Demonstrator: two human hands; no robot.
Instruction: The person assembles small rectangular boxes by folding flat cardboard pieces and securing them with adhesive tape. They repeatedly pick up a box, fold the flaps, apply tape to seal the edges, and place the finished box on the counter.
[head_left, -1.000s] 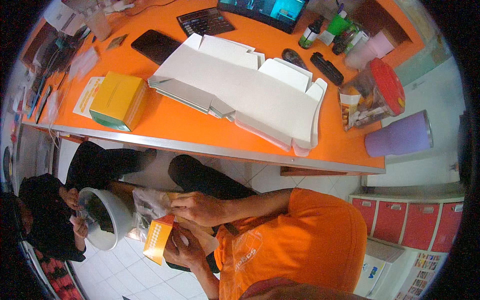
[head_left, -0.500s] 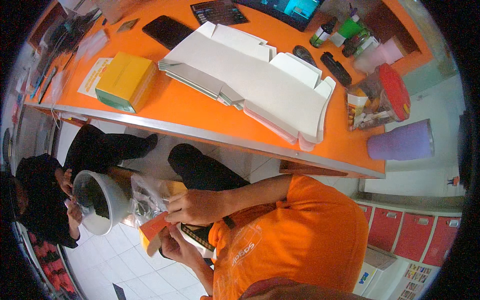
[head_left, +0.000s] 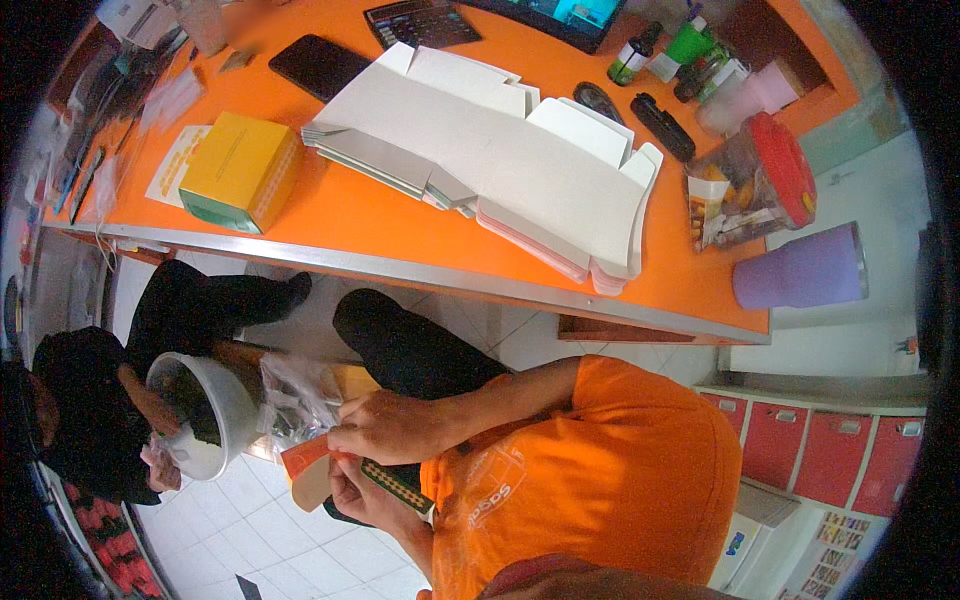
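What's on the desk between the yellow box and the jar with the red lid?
A stack of flattened cardboard cartons, white side up, lies between the yellow box and red-lidded jar, as the head view shows.

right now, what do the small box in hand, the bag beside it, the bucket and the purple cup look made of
Box: likely thin card, smooth and orange outside; its flat, creased panels suggest it. Bag: clear, glossy plastic film, from its wrinkles and highlights. Bucket: probably smooth plastic, its whitish wall evenly coloured. Cup: matte; coated metal or plastic, its even purple hides which.
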